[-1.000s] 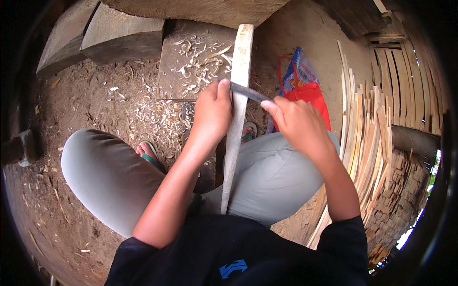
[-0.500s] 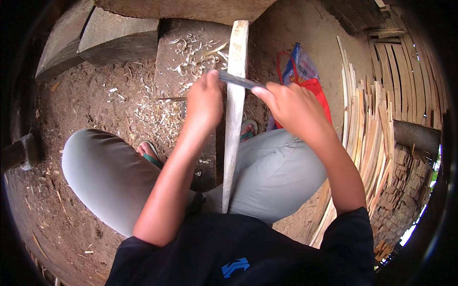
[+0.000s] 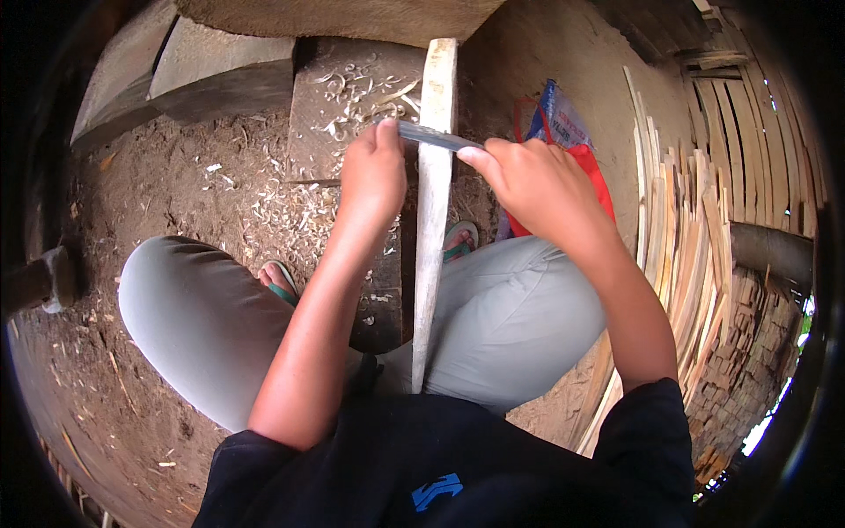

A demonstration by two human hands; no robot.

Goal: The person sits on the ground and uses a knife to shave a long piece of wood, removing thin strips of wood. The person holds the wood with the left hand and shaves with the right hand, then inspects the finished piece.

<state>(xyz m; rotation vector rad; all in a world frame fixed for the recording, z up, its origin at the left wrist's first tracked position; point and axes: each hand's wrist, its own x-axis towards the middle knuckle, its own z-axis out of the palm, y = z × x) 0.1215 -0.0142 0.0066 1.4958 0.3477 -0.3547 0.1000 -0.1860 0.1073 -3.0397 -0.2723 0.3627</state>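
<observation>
A long pale wooden piece (image 3: 429,238) runs between my legs, its far end against a big wooden block (image 3: 352,19) and its narrow near end by my lap. Across its upper part lies a drawknife (image 3: 436,137), a grey metal blade set crosswise on the wood. My left hand (image 3: 373,167) is closed on the blade tool's left end, thumb on top. My right hand (image 3: 537,185) is wrapped round its right end, thumb along it. Both handles are hidden in my fingers. Curled shavings (image 3: 361,92) lie on the board (image 3: 308,132) beyond my left hand.
More shavings litter the dirt floor (image 3: 202,194). Thick wooden blocks (image 3: 224,66) stand at the far left, and a hammer-like tool (image 3: 55,280) at the left edge. A red and blue bag (image 3: 594,180) sits beyond my right hand. Long wooden strips (image 3: 678,229) lean at right.
My two hands and the drawknife have shifted slightly away from me along the wood, the left hand a little leftward. The wooden piece stays in place.
</observation>
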